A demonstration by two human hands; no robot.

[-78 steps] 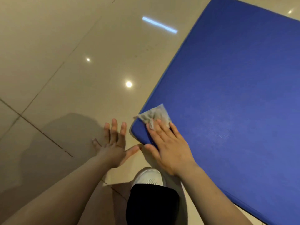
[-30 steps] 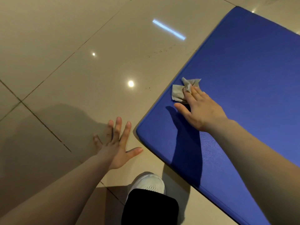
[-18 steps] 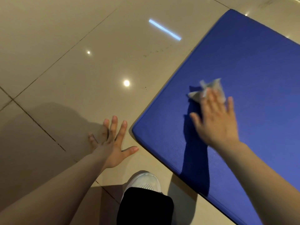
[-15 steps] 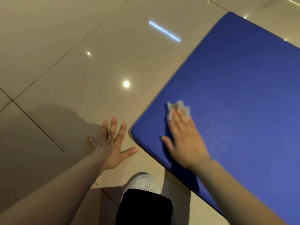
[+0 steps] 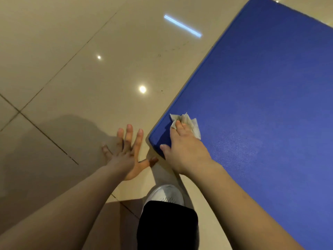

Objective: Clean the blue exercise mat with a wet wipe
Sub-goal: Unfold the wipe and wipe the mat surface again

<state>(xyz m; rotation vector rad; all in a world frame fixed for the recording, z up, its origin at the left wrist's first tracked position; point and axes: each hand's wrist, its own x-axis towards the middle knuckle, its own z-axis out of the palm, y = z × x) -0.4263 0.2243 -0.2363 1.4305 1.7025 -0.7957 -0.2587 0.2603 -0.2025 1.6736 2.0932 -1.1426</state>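
Floor (image 5: pixel 75 51): glossy beige tiles, dark grout lines, light reflections.
Shoe (image 5: pixel 164 194): white, at 6 o'clock, beneath a black trouser leg (image 5: pixel 167 226).

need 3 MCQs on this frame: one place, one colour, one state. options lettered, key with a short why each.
1. Where on the blue mat is the wet wipe?
A. near its closest corner
B. at its far edge
C. off it, on the floor

2. What colour is the shoe?
A. black
B. white
C. blue

3. How does the left hand lie?
A. fingers spread flat on the tiled floor
B. gripping the wipe
C. raised in a fist

Key: 1 A, the right hand presses the wipe down by the corner. 2 B, its toe shows white. 3 A, its fingers are splayed on the tile beside the mat.
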